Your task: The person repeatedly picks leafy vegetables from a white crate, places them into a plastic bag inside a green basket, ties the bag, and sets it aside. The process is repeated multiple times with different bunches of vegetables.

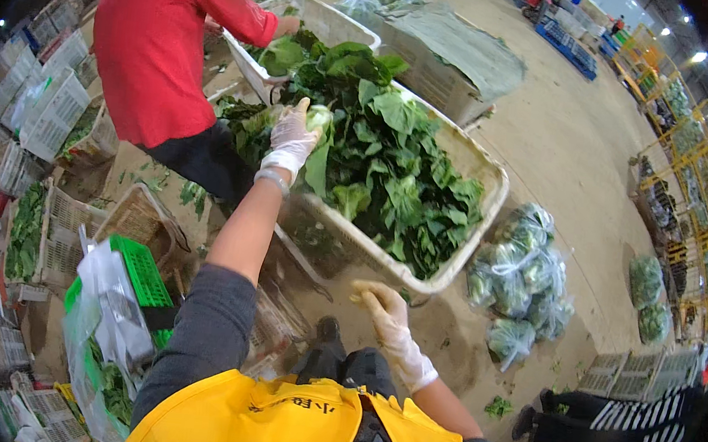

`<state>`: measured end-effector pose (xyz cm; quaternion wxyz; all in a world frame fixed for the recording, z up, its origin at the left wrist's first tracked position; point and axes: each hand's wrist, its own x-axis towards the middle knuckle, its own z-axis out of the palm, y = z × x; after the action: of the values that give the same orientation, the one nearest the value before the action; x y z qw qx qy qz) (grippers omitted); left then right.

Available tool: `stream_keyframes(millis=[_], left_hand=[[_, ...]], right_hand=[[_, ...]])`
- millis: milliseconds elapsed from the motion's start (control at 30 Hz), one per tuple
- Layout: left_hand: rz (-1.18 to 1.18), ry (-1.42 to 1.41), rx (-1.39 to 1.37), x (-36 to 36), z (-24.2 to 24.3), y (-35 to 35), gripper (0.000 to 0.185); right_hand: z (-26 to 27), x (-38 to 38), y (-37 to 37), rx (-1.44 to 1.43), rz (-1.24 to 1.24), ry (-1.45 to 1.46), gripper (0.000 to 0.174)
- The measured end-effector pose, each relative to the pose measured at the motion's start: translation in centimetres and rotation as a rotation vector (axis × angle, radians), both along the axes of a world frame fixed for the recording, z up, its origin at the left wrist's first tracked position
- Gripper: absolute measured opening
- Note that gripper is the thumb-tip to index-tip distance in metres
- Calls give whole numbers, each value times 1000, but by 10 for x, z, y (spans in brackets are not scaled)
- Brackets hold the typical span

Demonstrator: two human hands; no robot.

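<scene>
A white plastic crate (492,197) heaped with leafy green vegetables (401,142) stands before me. My left hand (295,134), in a whitish glove, reaches to the crate's left part, closed around the pale stem end of a leafy green vegetable (319,119). Its leaves hang down beside the glove over the heap. My right hand (382,318), gloved too, hovers below the crate's near edge, clear of it. The fingers are bent, with fingertips close together; whether something small sits between them I cannot tell.
A person in a red top (159,39) bends over another white crate (342,22) at upper left. Clear bags of greens (521,264) lie right of my crate. A green plastic basket (138,269) and stacked crates stand left. Someone's dark-trousered legs (598,424) show at lower right.
</scene>
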<state>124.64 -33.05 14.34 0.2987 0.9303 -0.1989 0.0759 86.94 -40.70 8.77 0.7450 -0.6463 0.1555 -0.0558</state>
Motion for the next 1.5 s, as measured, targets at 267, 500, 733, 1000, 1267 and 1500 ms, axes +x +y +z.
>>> stream_keyframes(millis=[267,500,733,1000,1267,1500], left_hand=[[-181,-54,437,33,-60,-22,86],[-267,212,191,12,-8,1,78],[-340,1175,-436,150,28,29,73],[-242,1406,-163,237,-80,56,88],[-458,1338,-597,176,-11,50,89],[-483,1139,-605,112,170,-39,134]], right_hand=[[-5,81,-71,211,-55,24,23],[-1,216,-81,67,80,-176,24],[-20,347,-35,222,130,108,62],[-68,429,-1,260,-70,577,111],[-5,404,7,94,-34,537,99],[135,334,-78,-230,-131,-46,118]])
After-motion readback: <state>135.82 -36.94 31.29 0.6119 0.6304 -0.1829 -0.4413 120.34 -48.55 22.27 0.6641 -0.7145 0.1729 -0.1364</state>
